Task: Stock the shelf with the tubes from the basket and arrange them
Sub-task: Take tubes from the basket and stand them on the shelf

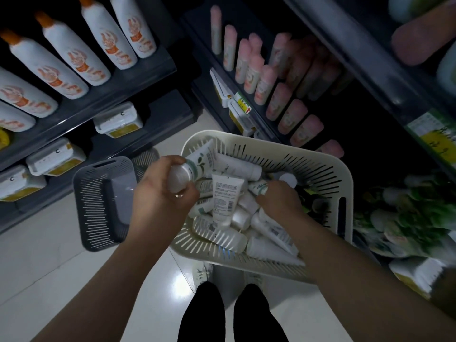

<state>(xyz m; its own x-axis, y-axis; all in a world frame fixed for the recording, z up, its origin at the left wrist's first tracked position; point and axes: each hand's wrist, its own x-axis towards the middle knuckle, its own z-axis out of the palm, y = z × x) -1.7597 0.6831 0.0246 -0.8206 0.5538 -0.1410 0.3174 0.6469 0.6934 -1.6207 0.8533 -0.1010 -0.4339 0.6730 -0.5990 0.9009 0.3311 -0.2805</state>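
Note:
A cream slotted basket (328,174) sits in front of me, holding several white tubes (225,198) piled loosely. My left hand (160,193) grips a white tube with green leaf print (197,164) by its cap end, above the basket's left rim. My right hand (278,199) reaches into the pile with its fingers curled round a small white tube with green lettering (259,187). The dark shelf (246,114) to the upper right carries rows of pink-capped tubes (261,77).
An empty grey basket (103,203) lies on the white tiled floor to the left. White bottles with orange caps (74,53) fill the left shelf, with white boxes (118,119) below. Green-and-white packs (404,218) crowd the lower right shelf. My legs show at the bottom.

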